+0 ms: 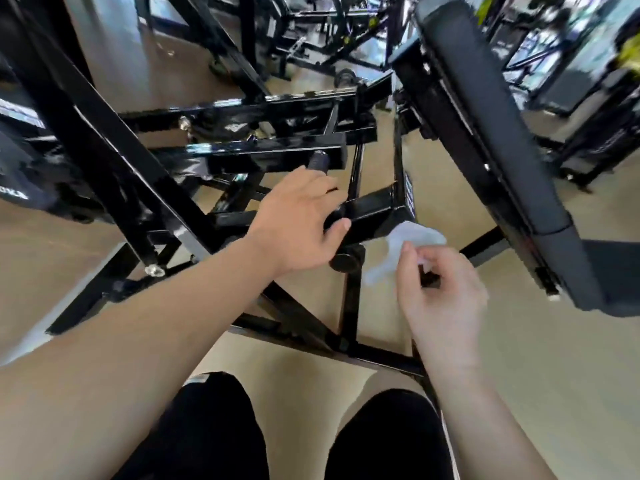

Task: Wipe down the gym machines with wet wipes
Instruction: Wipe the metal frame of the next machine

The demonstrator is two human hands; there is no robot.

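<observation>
Wet wipe (401,249), where was it? asked the first.

It was in the right hand (441,292), said the second. Thumb and fingertips pinched one edge of it, and the other fingers were curled. It hung just beside the end of a black square tube (377,211) of the gym machine (114,161). I could not tell if it touched the tube.

Which way did it lie?

It was crumpled. Its long axis ran slanted, from the lower left up to the upper right, toward the tube end.

And the left hand (298,223)?

It gripped a black handle (318,162), with the fingers wrapped around it.

What stood around?

A round knob (346,261) was just left of the wipe. A long padded backrest (485,133) leaned at the right, above the right hand. More machines (329,32) stood behind, on a beige floor (554,358). Legs in black trousers (207,427) were below.
</observation>
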